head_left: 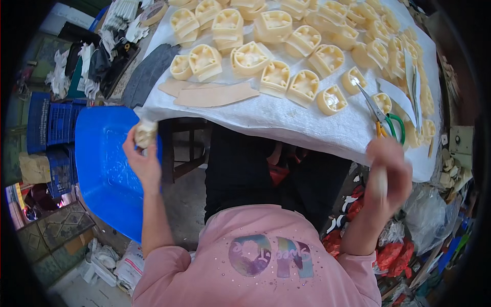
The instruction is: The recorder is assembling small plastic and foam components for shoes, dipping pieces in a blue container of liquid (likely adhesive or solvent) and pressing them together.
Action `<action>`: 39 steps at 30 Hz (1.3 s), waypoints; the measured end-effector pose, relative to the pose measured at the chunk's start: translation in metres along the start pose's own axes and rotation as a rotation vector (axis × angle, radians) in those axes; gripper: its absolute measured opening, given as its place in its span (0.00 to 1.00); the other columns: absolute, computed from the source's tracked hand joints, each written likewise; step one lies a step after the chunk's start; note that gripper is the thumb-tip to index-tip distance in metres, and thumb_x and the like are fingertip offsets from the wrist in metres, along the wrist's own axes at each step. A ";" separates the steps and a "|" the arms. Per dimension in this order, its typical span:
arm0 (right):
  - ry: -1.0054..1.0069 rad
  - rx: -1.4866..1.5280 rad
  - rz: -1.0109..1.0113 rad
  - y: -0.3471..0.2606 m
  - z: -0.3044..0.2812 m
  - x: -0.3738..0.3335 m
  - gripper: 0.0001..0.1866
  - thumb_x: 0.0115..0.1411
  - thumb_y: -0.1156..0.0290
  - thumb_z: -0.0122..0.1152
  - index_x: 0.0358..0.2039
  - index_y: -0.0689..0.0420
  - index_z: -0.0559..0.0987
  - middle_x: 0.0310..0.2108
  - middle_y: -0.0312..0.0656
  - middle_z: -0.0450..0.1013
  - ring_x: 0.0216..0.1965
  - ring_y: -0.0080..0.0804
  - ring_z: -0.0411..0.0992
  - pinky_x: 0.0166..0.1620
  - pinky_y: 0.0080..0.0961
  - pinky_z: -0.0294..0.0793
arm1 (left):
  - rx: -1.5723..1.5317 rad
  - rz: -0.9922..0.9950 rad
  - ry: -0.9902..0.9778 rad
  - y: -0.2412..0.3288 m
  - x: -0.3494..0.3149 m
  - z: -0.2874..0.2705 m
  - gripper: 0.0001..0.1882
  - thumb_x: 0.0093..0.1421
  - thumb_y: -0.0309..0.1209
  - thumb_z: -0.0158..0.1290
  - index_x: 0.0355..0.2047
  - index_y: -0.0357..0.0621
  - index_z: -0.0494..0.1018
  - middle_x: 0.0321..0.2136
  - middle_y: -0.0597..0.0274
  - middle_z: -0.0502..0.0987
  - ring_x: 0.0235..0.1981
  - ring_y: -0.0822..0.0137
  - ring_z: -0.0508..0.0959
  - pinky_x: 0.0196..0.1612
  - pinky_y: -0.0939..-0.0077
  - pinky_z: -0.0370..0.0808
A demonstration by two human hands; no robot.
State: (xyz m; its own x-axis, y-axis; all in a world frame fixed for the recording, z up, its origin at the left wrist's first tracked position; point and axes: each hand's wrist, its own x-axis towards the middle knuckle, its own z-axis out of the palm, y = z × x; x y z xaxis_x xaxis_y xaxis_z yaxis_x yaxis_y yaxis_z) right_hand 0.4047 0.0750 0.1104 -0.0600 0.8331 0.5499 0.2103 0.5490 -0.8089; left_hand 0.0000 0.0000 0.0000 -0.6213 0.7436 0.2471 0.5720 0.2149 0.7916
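My left hand (142, 157) grips a small cream and brown moulded piece (146, 133) between thumb and fingers, over the blue tub's right rim beside the table corner. My right hand (388, 174) is raised at the table's front right edge. Its fingers look curled but are smeared by motion, and whether it holds anything is unclear. Just beyond it lie scissors (376, 107) with orange and green handles. Many cream plastic pieces, shaped like hollow shoe heels (276, 77), spread over the white-covered table, some stacked.
A blue plastic tub (102, 174) stands left of my legs. Tan strips (217, 94) and a dark grey sheet (148, 71) lie at the table's left. Pale strips (399, 97) lie at the right. Blue crates (53, 123) stand far left; red and clear plastic bags (394, 256) lie at lower right.
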 end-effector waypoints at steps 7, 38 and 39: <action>-0.561 1.391 0.007 -0.066 0.056 0.027 0.06 0.61 0.74 0.52 0.31 0.60 0.78 0.36 0.49 0.74 0.34 0.38 0.71 0.33 0.27 0.69 | 0.135 -0.529 -0.223 -0.202 -0.004 -0.075 0.26 0.51 0.19 0.54 0.52 0.38 0.67 0.44 0.52 0.73 0.44 0.60 0.75 0.45 0.71 0.73; -0.812 -0.331 -0.053 0.049 0.178 0.062 0.17 0.40 0.91 0.47 0.31 0.62 0.76 0.32 0.47 0.68 0.38 0.45 0.69 0.41 0.34 0.69 | -0.214 0.498 -0.264 0.079 0.009 0.046 0.14 0.46 0.12 0.53 0.34 0.37 0.76 0.31 0.55 0.74 0.34 0.60 0.74 0.38 0.73 0.72; -0.809 -0.339 -0.050 0.049 0.177 0.063 0.17 0.40 0.91 0.47 0.31 0.62 0.76 0.32 0.47 0.68 0.38 0.45 0.69 0.41 0.34 0.69 | -0.207 0.493 -0.267 0.080 0.009 0.048 0.14 0.46 0.13 0.53 0.34 0.37 0.76 0.32 0.55 0.74 0.34 0.60 0.74 0.39 0.72 0.72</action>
State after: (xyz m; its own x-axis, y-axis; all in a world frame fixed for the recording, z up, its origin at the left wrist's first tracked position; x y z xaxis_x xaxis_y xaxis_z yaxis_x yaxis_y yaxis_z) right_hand 0.2386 0.1660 0.0690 -0.7233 0.6710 0.1631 0.4594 0.6439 -0.6118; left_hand 0.0659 0.0538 0.0386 -0.1376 0.8634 0.4854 0.6258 -0.3040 0.7183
